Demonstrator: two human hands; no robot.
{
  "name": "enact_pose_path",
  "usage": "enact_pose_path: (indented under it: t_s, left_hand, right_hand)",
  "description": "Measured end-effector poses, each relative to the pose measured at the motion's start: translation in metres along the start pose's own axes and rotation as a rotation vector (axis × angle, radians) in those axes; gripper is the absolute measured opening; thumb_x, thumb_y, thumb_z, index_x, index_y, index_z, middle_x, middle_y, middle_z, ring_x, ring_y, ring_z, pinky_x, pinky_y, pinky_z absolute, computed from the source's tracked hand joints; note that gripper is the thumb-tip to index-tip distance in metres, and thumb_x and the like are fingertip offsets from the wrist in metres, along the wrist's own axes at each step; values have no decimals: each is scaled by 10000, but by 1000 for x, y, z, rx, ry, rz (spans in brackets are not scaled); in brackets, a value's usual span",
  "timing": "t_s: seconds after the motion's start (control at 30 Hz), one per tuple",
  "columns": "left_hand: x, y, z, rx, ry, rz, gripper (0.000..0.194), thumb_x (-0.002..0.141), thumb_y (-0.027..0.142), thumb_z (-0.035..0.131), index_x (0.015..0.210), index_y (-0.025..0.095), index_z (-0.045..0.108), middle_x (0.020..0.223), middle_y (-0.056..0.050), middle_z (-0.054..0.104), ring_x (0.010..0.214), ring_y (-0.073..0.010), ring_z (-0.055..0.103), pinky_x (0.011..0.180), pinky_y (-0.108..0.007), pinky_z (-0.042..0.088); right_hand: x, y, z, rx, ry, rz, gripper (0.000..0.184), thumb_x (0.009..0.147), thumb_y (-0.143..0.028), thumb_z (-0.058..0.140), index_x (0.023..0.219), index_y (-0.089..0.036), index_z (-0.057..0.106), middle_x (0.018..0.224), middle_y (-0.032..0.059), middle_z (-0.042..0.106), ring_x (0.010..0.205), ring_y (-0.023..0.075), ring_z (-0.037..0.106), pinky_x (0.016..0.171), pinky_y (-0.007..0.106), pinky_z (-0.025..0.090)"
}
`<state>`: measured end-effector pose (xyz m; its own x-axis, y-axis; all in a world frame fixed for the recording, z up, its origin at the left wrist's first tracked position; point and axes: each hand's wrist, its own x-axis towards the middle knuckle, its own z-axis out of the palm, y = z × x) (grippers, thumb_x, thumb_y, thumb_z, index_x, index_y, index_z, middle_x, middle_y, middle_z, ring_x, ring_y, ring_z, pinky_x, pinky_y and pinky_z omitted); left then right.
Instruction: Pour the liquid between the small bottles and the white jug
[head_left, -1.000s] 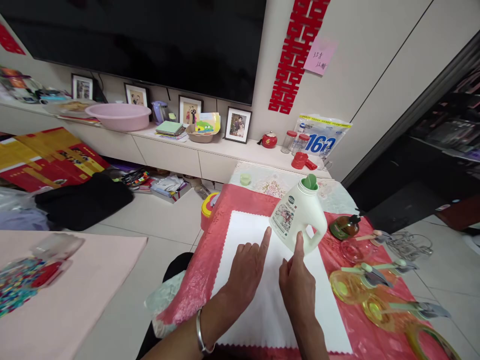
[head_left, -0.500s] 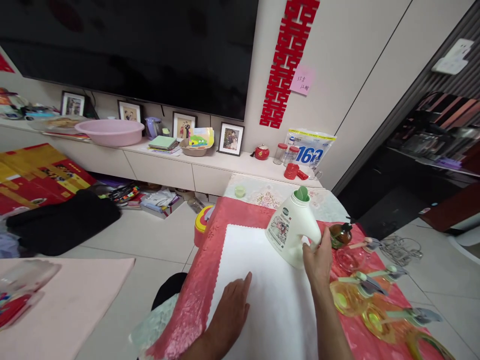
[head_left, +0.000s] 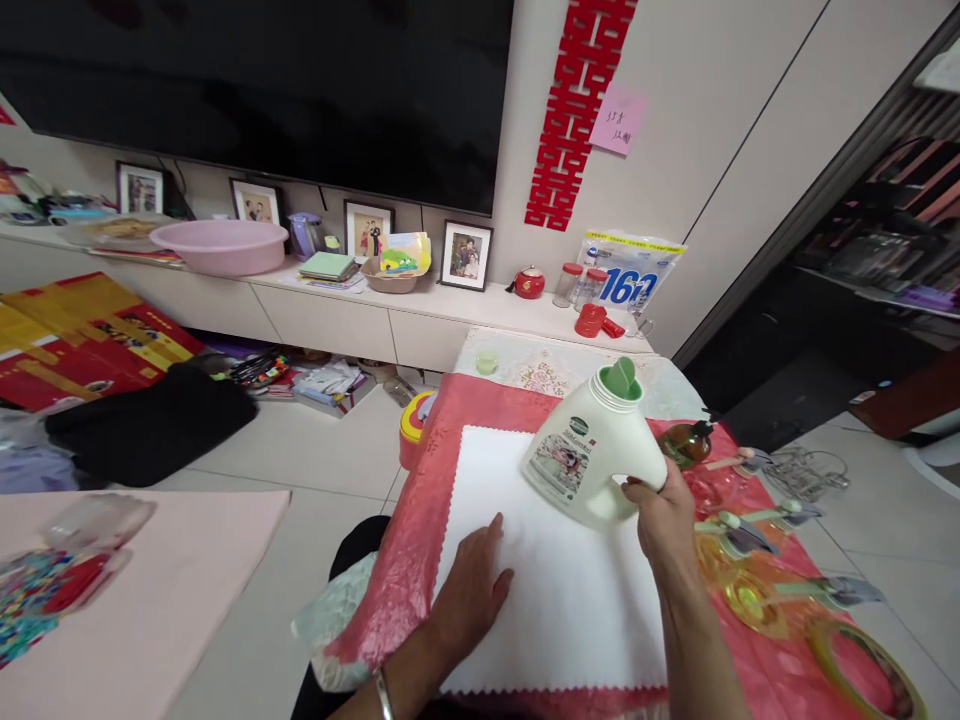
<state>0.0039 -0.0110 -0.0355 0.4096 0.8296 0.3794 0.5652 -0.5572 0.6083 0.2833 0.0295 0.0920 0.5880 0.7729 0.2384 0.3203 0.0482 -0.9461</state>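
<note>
A pale green laundry detergent jug (head_left: pixel 594 450) with a flowered label leans to one side over a white scalloped mat (head_left: pixel 540 600). Its mouth is uncapped and shows a green pouring spout (head_left: pixel 621 380). My right hand (head_left: pixel 667 515) is closed round the jug's handle. Whether the jug's base touches the mat I cannot tell. Left of the jug, my left hand (head_left: pixel 474 580) lies over the mat with its fingers stretched out and nothing in them. Behind the mat, a small light green cup-like cap (head_left: pixel 486 362) sits on the patterned cloth.
Along the right of the red table cover (head_left: pixel 397 590) stand a brown pump bottle (head_left: pixel 686 443), several clear spray-type bottles with yellow or red liquid, and a tape roll (head_left: pixel 862 670). A pink-topped table (head_left: pixel 187 570) with colourful small pieces is at left. Behind runs a low cabinet (head_left: pixel 330 320).
The jug has tipped further and come nearer, with my right hand's fingers closing more firmly round its handle. My left hand stays over the mat. The view has shifted slightly.
</note>
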Motion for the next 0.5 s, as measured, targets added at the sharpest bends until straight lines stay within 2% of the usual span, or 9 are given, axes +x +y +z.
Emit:
enact_pose_path:
  t_s: [0.17, 0.27, 0.4, 0.5]
  left_hand:
    - [3, -2, -3, -68, 128, -44, 749, 986, 271, 485, 1593, 188, 54, 1384, -210, 566, 1282, -327, 593, 1028, -560, 537]
    - [6, -4, -3, -82, 150, -26, 778, 973, 300, 525, 1591, 176, 69, 1440, -238, 510, 1310, -348, 568, 1026, -576, 533]
    - [6, -8, -3, -76, 112, -15, 768, 964, 328, 551, 1583, 178, 122, 1444, -237, 504, 1307, -357, 567, 1035, -594, 523]
    - [5, -9, -2, -80, 99, -39, 757, 960, 351, 556, 1575, 172, 152, 1428, -234, 520, 1290, -359, 581, 1031, -602, 525]
  right_hand:
    - [-34, 4, -10, 58, -186, 4, 457, 952, -546, 665, 1143, -133, 615, 960, 44, 624, 793, 149, 595, 710, 275, 515]
    - [-49, 5, -8, 31, -249, -8, 491, 934, -577, 671, 1137, -132, 629, 971, 50, 628, 839, 170, 608, 776, 319, 530]
    - [-61, -3, -12, -30, -242, -56, 544, 857, -518, 709, 1257, -160, 622, 1203, 92, 623, 1110, 244, 589, 1005, 433, 477]
    - [-77, -5, -29, -100, -199, -59, 563, 796, -456, 714, 1301, -220, 634, 1325, 66, 587, 1225, 257, 541, 1062, 411, 447]
